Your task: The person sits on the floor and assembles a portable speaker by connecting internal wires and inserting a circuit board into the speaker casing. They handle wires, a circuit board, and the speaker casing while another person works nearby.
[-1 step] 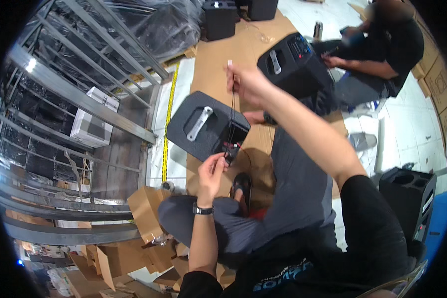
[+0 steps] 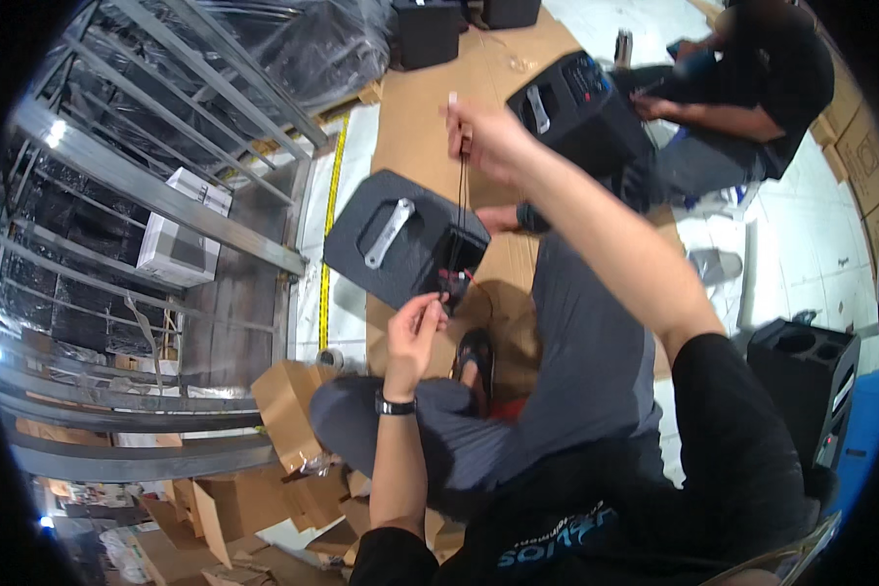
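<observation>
A black box speaker (image 2: 356, 239) with a silver carry handle (image 2: 389, 234) stands in front of me on cardboard. Thin black cables (image 2: 462, 195) run between my hands along its open right side, where red and black wires (image 2: 454, 278) show. My right hand (image 2: 488, 137) is raised above the speaker, its fingers closed on the upper part of the cable. A small white piece (image 2: 452, 99) shows at those fingertips. At the speaker's near corner, my left hand (image 2: 418, 327) pinches the lower part of the cable; its exact end is hidden by the fingers.
Across from me sits a person (image 2: 742, 107) beside another black speaker (image 2: 581, 112). Metal bars (image 2: 156, 205) rise on the left, beyond yellow floor tape (image 2: 333, 220). Opened cardboard boxes (image 2: 288, 405) lie lower left. A third speaker (image 2: 801, 381) stands at my right.
My right hand sits slightly higher in the picture, with the cable still in its fingers. My left hand keeps its pinch almost in place, and the speakers appear shifted a little upward.
</observation>
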The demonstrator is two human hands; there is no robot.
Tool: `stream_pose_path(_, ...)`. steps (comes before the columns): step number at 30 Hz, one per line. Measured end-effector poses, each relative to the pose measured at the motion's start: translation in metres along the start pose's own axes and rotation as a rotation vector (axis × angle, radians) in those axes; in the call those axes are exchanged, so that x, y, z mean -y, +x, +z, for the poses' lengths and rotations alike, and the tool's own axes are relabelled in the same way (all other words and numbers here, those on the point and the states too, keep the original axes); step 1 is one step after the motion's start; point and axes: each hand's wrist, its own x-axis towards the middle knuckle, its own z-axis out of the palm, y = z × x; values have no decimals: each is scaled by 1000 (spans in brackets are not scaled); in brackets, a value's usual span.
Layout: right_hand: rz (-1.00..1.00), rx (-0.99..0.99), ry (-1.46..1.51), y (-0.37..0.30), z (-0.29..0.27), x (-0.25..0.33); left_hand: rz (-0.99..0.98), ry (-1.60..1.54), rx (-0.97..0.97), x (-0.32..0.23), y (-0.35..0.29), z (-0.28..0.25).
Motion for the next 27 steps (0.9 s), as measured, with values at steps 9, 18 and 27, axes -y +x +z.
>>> stream_pose_path(9, -546, -222, -276, 24, -21, 92, -74, 268, 275, -65, 18, -32)
stream_pose_path(18, -443, -523, -135, -58, 5, -217, -325, 1118, 611, -53, 101, -90)
stream_pose_path(27, 156, -731, -395, -16, -90, -407, 60, 1463, -78, 53, 182, -83)
